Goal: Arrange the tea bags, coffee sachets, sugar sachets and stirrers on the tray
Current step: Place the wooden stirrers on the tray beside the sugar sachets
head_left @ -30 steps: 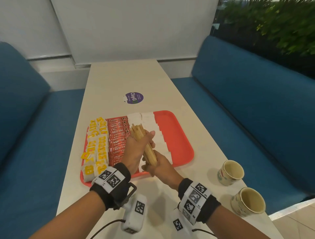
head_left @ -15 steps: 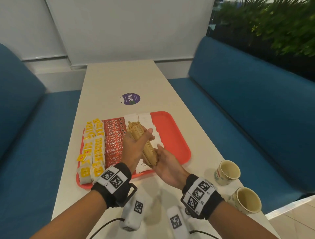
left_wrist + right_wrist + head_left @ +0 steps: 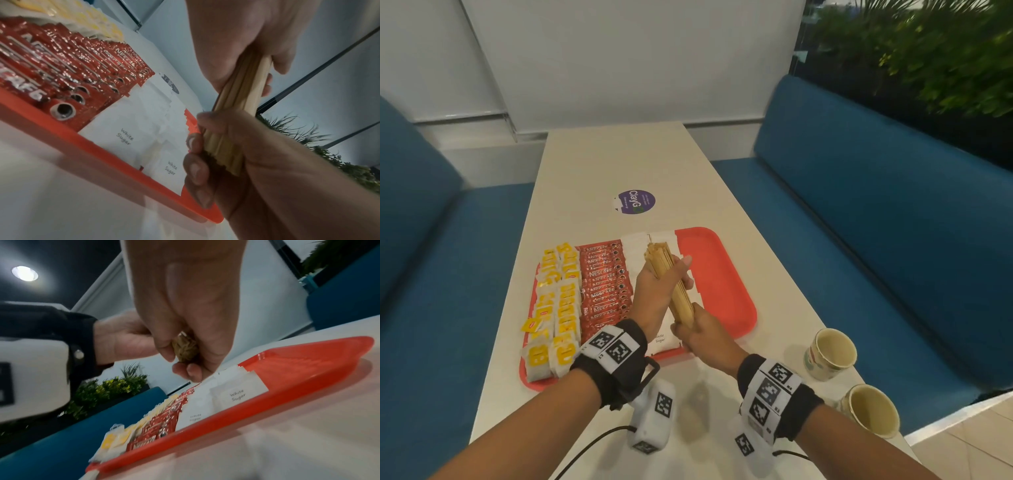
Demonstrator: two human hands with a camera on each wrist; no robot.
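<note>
Blue bench seat (image 3: 431, 274) at far left, beside the white tabletop (image 3: 619, 161). On the tabletop a red tray (image 3: 717, 274). Left part of tray: yellow-tagged tea bags (image 3: 558, 308) in rows, then red Nescafe coffee sachets (image 3: 602, 287) stacked in a column, then white sugar sachets (image 3: 125, 138) marked "White Sugar", partly hidden behind the hands. Right part of tray bare red. Purple round sticker (image 3: 636, 201) on the tabletop beyond the tray.

Above the sugar sachets, a bundle of wooden stirrers (image 3: 671, 281), tilted, not on the tray. Left hand (image 3: 657, 291) wrapped round its upper part, thumb over the top side. Right hand (image 3: 702, 335) clamped round the lower end, fingers (image 3: 195, 172) curled under it. The hands are close together on the same bundle, blocking the near sugar sachets.

Right of the tray, near the tabletop edge, two paper cups (image 3: 830, 353), upright, apart from each other. Blue bench seat (image 3: 893, 222) on the right, green plants (image 3: 945, 51) behind it.
</note>
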